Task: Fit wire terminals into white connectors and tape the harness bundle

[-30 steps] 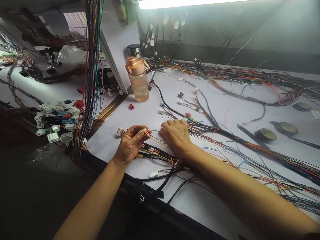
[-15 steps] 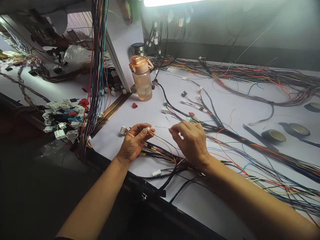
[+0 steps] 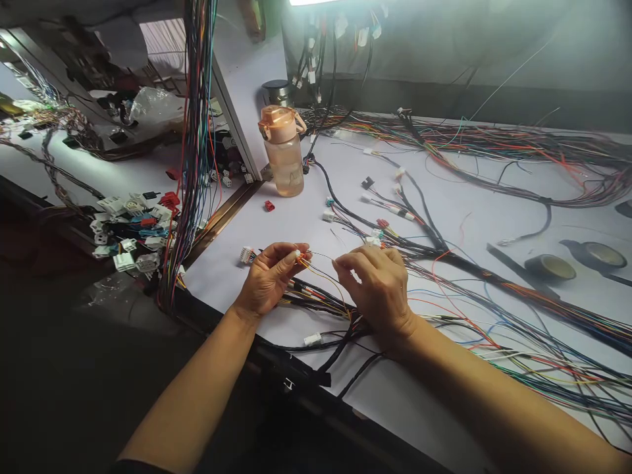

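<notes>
My left hand (image 3: pixel 266 276) pinches a small white and orange connector (image 3: pixel 300 257) between thumb and fingers. Yellow and dark wires trail from it toward the harness below. To its right, my right hand (image 3: pixel 376 283) is closed in a pinch on a thin dark wire (image 3: pixel 323 255), which spans the gap to the connector. Whether the wire's tip is inside the connector or just beside it I cannot tell. Under both hands lies a taped wire harness (image 3: pixel 316 299). A white multi-pin connector (image 3: pixel 247 255) lies just left of my left hand, and another white connector (image 3: pixel 313 339) rests nearer the table edge.
A peach-lidded bottle (image 3: pixel 284 151) stands behind my hands, with a red connector (image 3: pixel 269 206) before it. Connectors are heaped (image 3: pixel 133 230) at left beside a hanging wire bundle (image 3: pixel 197 131). Tape rolls (image 3: pixel 550 267) lie right. Long wire bundles (image 3: pixel 533 155) run along the back.
The camera view has shifted slightly, so the scene sits a little to the right. The wire between my hands now bows a little near the connector. Both hands keep their grips.
</notes>
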A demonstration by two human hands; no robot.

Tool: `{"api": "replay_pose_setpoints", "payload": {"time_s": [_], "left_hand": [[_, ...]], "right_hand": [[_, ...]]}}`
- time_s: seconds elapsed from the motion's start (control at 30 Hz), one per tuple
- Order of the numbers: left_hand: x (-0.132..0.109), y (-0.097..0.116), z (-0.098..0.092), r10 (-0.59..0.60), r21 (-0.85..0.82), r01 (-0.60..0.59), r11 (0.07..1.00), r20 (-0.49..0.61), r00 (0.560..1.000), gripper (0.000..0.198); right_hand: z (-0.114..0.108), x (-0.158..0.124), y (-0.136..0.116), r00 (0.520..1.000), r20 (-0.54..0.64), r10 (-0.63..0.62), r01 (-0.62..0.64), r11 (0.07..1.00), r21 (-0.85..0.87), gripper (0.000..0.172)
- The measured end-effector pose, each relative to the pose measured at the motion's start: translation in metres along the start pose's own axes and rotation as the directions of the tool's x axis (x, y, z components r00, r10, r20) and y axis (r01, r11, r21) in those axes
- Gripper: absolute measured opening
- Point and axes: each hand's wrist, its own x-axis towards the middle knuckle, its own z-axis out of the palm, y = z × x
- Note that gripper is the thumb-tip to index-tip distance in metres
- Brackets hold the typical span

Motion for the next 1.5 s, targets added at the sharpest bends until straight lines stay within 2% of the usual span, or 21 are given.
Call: {"api": "replay_pose_setpoints", "payload": {"time_s": [0.23,0.47,0.67,0.83,1.1,1.33,1.5], "left_hand": [[0.001,-0.001,-0.002,0.019,-0.008,-0.019,1.0,0.03,0.999,0.009],[0.001,-0.001,-0.002,0.018,-0.012,-0.018,1.0,0.035,0.999,0.009],[0.001,0.0,0.0,0.024,-0.006,-0.024,1.0,0.04,0.999,0.009],[0.0,0.001,-0.001,0.025,-0.013,-0.025,1.0,0.068,0.997,0.011],[-0.003,0.002,-0.001,0.013,-0.02,-0.012,1.0,0.06,0.998,0.009],[-0.002,0.001,0.002,-0.014,-0.031,0.013,0.999,-0.014,1.0,0.01],[-0.002,0.001,0.001,-0.006,-0.014,0.006,1.0,-0.015,1.0,0.011]], "right_hand": [[-0.001,-0.006,-0.004,0.994,0.039,-0.098,0.099,0.994,-0.041,0.017],[0.001,-0.008,-0.005,0.992,0.068,-0.107,0.111,0.992,-0.059,0.02],[0.001,-0.002,-0.003,0.994,0.1,-0.053,0.059,0.997,-0.056,0.019],[0.001,0.008,-0.008,0.99,0.136,-0.023,0.019,0.999,0.032,0.013],[0.004,0.013,-0.021,0.974,0.176,0.141,-0.175,0.964,0.198,0.014],[-0.006,0.01,-0.025,0.98,0.159,0.12,-0.152,0.966,0.209,0.016],[-0.005,0.01,-0.027,0.984,0.152,0.095,-0.123,0.976,0.181,0.017]]}}
